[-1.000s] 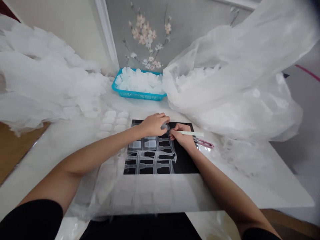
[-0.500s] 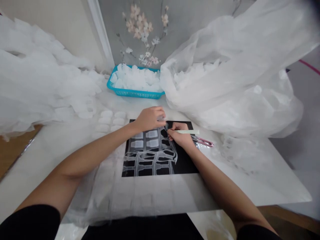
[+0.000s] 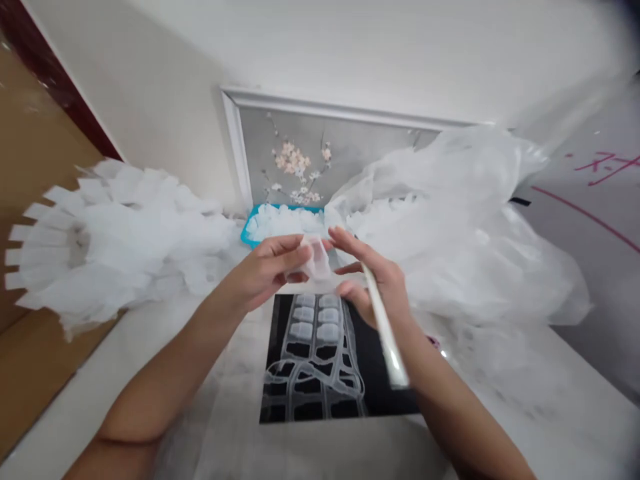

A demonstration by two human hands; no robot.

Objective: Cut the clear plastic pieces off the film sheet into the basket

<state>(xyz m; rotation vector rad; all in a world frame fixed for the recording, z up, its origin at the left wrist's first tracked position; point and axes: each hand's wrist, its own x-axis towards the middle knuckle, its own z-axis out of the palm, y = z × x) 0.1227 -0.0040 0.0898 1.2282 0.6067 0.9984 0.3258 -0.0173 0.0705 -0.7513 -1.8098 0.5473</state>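
Note:
My left hand [image 3: 273,270] pinches a small translucent white piece [image 3: 317,259] between thumb and fingers, raised above the black mat [image 3: 387,400]. Close on its right, my right hand [image 3: 373,273] holds a pale green-white stick-like tool [image 3: 384,327] against the palm, its wide end pointing down toward me. The right thumb and index finger are apart beside the white piece; whether they touch it is unclear. On the mat lies a translucent sheet [image 3: 329,313] with several tabs at the top and cut-out openings lower down.
Behind my hands stands a blue basket [image 3: 249,233] of white pieces. A large clear plastic bag [image 3: 450,247] is at the right. Layered white sheets [image 3: 125,233] pile up at the left. A framed flower picture [image 3: 345,153] leans at the wall.
The view has tipped upward. Both hands have lifted off the sheet, and the left now holds a white piece up. The tool in the right hand has swung to point downward.

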